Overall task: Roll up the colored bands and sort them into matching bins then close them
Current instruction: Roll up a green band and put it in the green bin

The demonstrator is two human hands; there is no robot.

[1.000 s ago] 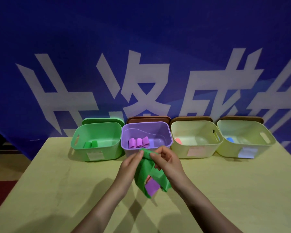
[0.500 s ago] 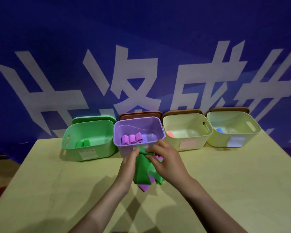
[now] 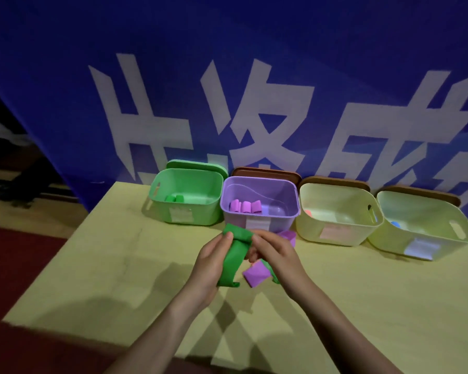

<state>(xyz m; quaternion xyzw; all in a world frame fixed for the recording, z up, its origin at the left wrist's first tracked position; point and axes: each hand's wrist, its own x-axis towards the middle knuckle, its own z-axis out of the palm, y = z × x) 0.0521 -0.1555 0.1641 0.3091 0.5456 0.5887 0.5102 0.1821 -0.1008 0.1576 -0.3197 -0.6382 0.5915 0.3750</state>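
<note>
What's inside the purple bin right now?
The purple bin holds three rolled pink-purple bands side by side on its floor, left of centre. The front wall hides the nearest strip of floor.

A pale yellow-green flat-topped table fills the lower part of the view, its far edge running against a large deep-blue fabric banner printed with big white block characters; the banner hangs as the backdrop across nearly the whole width. Past the table's left edge lies dark red floor covering; beyond the banner's left side the room is dim, with a pale floor strip; light is low, and soft shadows fall on the tabletop.
</note>
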